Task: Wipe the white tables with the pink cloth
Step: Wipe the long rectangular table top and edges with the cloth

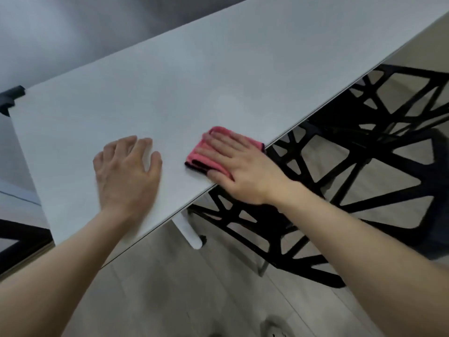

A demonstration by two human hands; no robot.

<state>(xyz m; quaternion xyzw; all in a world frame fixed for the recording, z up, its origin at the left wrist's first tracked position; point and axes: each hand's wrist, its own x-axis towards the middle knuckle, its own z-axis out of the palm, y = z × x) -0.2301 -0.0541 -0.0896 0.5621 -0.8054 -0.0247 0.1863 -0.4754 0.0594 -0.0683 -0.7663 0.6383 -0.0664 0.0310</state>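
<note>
Fingers (220,138) of right hand (245,173) lie straight, pressing pink cloth (202,158); left hand (126,171) is spread, holding nothing, on the worktop (218,76).
Cloth sits folded at the worktop's near edge. Looks soft, light and limp, with dark trim; probably bunches if pinched, so flat palm pressure suits it. Worktop is hard, smooth, matte white, so expect easy sliding. Black lattice chair (364,154) below.

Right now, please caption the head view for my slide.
Right hand presses pink cloth on white table near its edge; left hand open beside it.
</note>
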